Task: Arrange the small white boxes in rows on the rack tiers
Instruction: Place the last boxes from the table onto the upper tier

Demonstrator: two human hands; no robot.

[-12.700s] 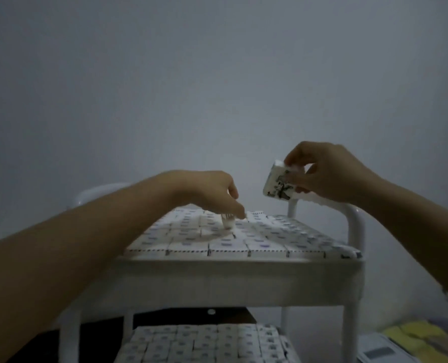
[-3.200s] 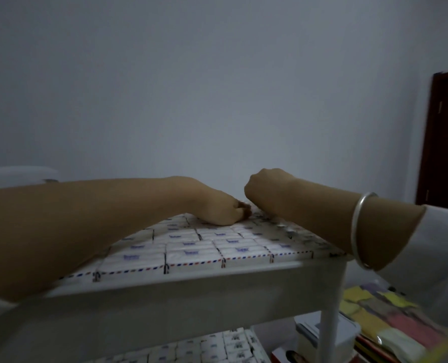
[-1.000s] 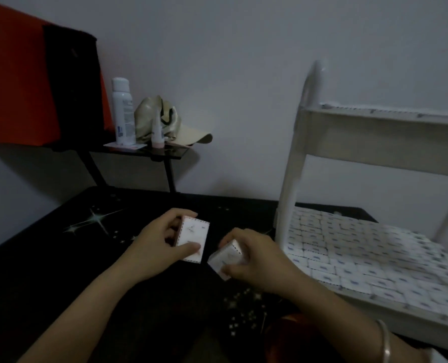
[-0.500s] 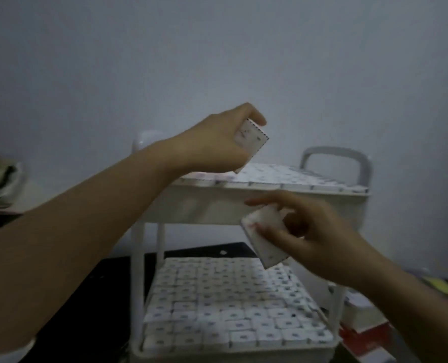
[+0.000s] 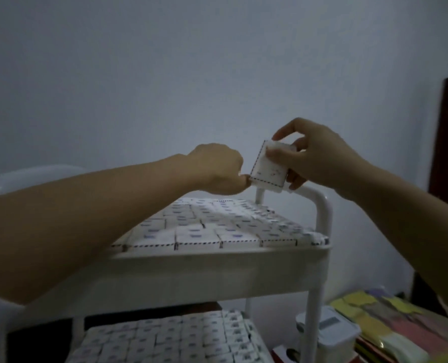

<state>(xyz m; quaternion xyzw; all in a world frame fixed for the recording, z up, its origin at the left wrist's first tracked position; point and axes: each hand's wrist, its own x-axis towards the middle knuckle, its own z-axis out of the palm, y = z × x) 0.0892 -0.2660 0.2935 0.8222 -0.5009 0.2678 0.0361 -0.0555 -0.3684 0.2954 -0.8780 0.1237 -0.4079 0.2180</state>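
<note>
Where the rack (image 5: pixel 191 273) shows two tiers, both carry rows of small white boxes (image 5: pixel 196 234), too many to count. One held box (image 5: pixel 268 169) tilts above the upper tier's far end, pinched by the right hand (image 5: pixel 319 158); left hand (image 5: pixel 215 171) curled against its corner, contents indeterminate; grey wall (image 5: pixel 165 74) behind.

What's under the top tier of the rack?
More small white boxes, packed in rows between the rack legs. The front wall of the top tier covers the far rows, and the nearest ones run out of frame.
</note>
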